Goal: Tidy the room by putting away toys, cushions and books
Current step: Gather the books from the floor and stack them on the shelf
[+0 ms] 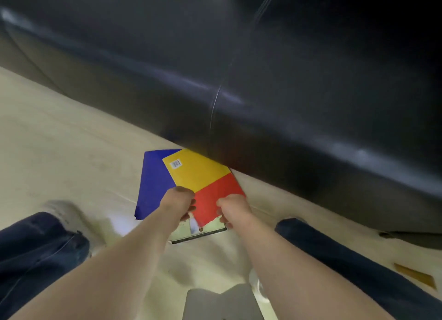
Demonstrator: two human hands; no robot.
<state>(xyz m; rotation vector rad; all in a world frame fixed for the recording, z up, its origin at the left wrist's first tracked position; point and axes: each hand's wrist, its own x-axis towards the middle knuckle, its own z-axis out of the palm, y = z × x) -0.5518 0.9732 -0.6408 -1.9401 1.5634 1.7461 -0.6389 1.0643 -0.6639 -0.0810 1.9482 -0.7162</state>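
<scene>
So the left hand (178, 200) and right hand (233, 208) both grip the book stack (198, 174), fingers curled round it, right against the black sofa (287, 80). Pale floor (59, 140) runs along the sofa.

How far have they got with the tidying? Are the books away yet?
Done: nothing in view shows as put away. In hand: the left hand and right hand grip a fanned bunch of books, blue, yellow and red, low by the black sofa. Left: shelving these; a flat yellowish thing lies on the floor.
</scene>
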